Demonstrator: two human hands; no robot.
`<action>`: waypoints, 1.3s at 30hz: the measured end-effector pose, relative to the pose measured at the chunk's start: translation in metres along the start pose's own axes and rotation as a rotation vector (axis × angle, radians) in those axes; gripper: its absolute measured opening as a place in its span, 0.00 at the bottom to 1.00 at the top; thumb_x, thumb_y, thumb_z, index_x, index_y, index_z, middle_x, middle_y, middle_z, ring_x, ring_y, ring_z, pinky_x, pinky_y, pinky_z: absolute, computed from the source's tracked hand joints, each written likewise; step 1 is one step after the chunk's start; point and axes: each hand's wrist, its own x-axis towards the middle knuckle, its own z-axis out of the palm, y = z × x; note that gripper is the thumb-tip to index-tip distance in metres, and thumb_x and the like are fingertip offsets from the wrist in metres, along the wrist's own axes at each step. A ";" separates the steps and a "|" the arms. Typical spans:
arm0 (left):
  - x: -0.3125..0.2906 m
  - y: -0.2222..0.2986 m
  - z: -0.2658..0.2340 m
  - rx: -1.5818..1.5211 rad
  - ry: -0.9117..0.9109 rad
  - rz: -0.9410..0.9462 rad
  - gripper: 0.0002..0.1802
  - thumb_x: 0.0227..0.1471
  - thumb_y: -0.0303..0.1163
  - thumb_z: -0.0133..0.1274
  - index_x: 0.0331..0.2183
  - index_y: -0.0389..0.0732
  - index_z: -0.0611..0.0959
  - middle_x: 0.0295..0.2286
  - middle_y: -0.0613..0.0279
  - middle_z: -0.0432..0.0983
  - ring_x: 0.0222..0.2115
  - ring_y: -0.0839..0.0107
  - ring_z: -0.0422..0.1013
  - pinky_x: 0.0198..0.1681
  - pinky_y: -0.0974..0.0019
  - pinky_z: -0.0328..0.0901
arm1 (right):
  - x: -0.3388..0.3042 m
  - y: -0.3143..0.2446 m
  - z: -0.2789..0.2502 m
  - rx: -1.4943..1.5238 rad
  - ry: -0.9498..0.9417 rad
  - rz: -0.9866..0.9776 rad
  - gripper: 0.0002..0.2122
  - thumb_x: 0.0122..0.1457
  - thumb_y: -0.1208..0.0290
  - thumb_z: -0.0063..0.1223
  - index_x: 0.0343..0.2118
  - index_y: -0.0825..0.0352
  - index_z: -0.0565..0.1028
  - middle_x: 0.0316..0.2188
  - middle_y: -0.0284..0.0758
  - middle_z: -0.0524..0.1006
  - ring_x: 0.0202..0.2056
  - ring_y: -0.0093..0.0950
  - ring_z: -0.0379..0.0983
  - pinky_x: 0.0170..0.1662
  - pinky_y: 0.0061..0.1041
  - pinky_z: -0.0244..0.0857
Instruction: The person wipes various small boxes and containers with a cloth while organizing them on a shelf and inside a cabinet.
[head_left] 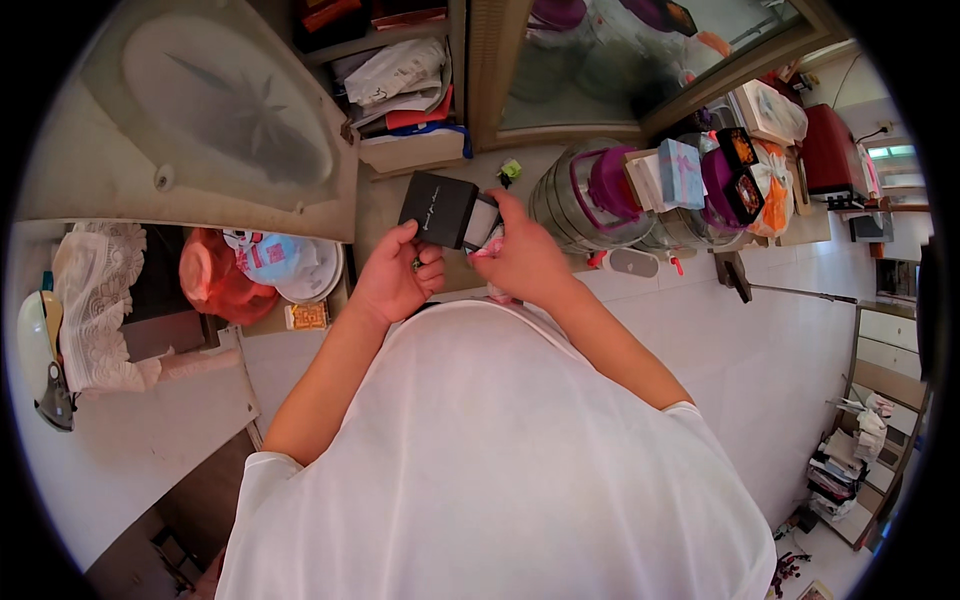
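A small black gift box [438, 207] with light lettering is held up in front of my chest, over the cabinet ledge. My left hand [398, 272] grips its lower left edge, thumb on the face and fingers curled beneath. At the box's right end, which shows a grey-white inner part [481, 222], my right hand [526, 250] is closed with its fingers on that part. A bit of pink material [492, 246] shows by the right fingertips; what it belongs to is hidden. Behind the box lies a small yellow-green item [510, 170].
Large glass jars [575, 195] with purple lids stand to the right, with a light-blue gift box [681, 174] on top. An open cabinet door [240, 110] fills the upper left. Below it are a red plastic bag [215, 272] and a lace cloth [95, 300]. Papers crowd the shelf [400, 150].
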 end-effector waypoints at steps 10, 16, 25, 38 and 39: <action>0.005 -0.009 -0.014 -0.045 0.099 -0.054 0.17 0.57 0.49 0.53 0.32 0.44 0.75 0.22 0.69 0.64 0.20 0.73 0.57 0.26 0.68 0.55 | -0.005 0.004 0.013 0.149 0.020 -0.059 0.38 0.48 0.65 0.67 0.62 0.64 0.61 0.40 0.49 0.80 0.44 0.48 0.78 0.46 0.40 0.72; -0.003 -0.016 -0.058 -0.089 0.301 0.043 0.18 0.59 0.49 0.51 0.32 0.44 0.74 0.22 0.69 0.64 0.20 0.75 0.57 0.24 0.70 0.53 | 0.004 0.049 0.043 0.098 -0.117 0.175 0.37 0.46 0.63 0.66 0.58 0.72 0.63 0.39 0.51 0.80 0.43 0.48 0.78 0.46 0.37 0.72; -0.005 -0.040 -0.113 -0.063 0.600 -0.130 0.12 0.64 0.43 0.50 0.33 0.46 0.72 0.24 0.67 0.68 0.19 0.76 0.58 0.22 0.71 0.55 | -0.016 0.179 0.100 0.039 -0.210 0.511 0.31 0.46 0.59 0.63 0.47 0.75 0.65 0.37 0.48 0.81 0.45 0.45 0.78 0.49 0.35 0.72; 0.169 -0.135 -0.143 0.163 0.494 -0.448 0.13 0.65 0.40 0.49 0.28 0.47 0.70 0.19 0.73 0.63 0.17 0.77 0.57 0.20 0.73 0.54 | -0.077 0.210 0.029 0.112 -0.032 0.585 0.39 0.44 0.64 0.67 0.59 0.74 0.62 0.39 0.46 0.79 0.42 0.41 0.78 0.48 0.34 0.71; 0.184 -0.140 -0.142 0.151 0.484 -0.456 0.13 0.65 0.40 0.49 0.28 0.47 0.70 0.19 0.73 0.63 0.17 0.77 0.57 0.20 0.73 0.54 | -0.080 0.210 0.021 0.097 -0.033 0.594 0.39 0.44 0.64 0.67 0.59 0.74 0.62 0.39 0.46 0.79 0.42 0.41 0.78 0.48 0.34 0.71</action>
